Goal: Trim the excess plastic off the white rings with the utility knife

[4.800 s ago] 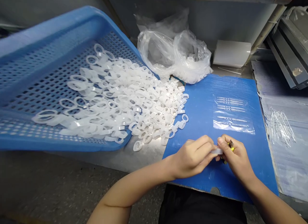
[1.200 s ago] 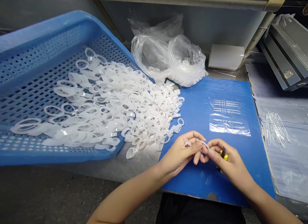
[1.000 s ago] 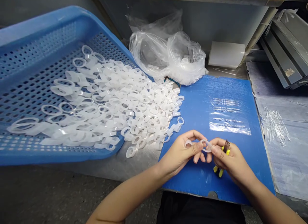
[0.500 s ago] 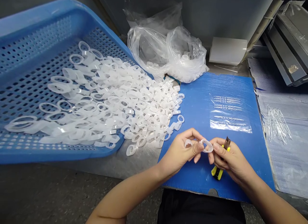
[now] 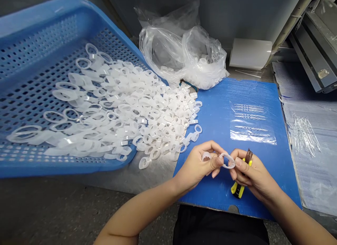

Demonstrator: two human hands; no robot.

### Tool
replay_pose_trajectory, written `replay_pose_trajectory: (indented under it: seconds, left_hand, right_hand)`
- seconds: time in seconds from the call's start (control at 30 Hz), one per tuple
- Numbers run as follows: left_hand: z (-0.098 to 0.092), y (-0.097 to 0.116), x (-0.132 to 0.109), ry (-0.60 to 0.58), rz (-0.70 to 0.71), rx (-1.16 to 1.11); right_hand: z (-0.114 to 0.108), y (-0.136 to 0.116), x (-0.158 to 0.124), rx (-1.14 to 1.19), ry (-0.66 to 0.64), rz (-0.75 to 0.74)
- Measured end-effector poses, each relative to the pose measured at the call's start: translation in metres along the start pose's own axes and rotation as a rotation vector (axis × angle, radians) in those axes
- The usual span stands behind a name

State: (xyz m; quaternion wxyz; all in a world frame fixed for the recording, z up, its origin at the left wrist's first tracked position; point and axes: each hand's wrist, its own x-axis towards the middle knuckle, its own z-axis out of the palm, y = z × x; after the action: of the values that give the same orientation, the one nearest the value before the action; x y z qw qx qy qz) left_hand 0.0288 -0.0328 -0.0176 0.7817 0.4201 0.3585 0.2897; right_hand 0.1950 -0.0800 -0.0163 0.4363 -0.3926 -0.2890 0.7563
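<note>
Left hand (image 5: 199,166) pinching translucent oval ring (image 5: 232,164), perhaps plastic, right hand (image 5: 254,174) gripping cutter (image 5: 238,190)

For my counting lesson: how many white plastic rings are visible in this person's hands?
2: one white plastic ring pinched by the left hand, next to the right hand; another white plastic ring tucked farther back in that left hand. More may be hidden inside.
</note>
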Motion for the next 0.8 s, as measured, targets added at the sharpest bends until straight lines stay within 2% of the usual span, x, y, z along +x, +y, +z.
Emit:
replay_pose_trajectory:
  seconds: [0.63,0.8]
  left_hand:
    - [-0.0004,-0.0007,-0.0012,0.005,0.077,0.047]
    - [0.001,0.0001,-0.0006,-0.004,0.099,0.06]
  right_hand:
    - [-0.0011,0.0036,0.0001,0.045,-0.042,-0.008]
    - [-0.0005,0.003,-0.0001,0.013,-0.013,0.02]
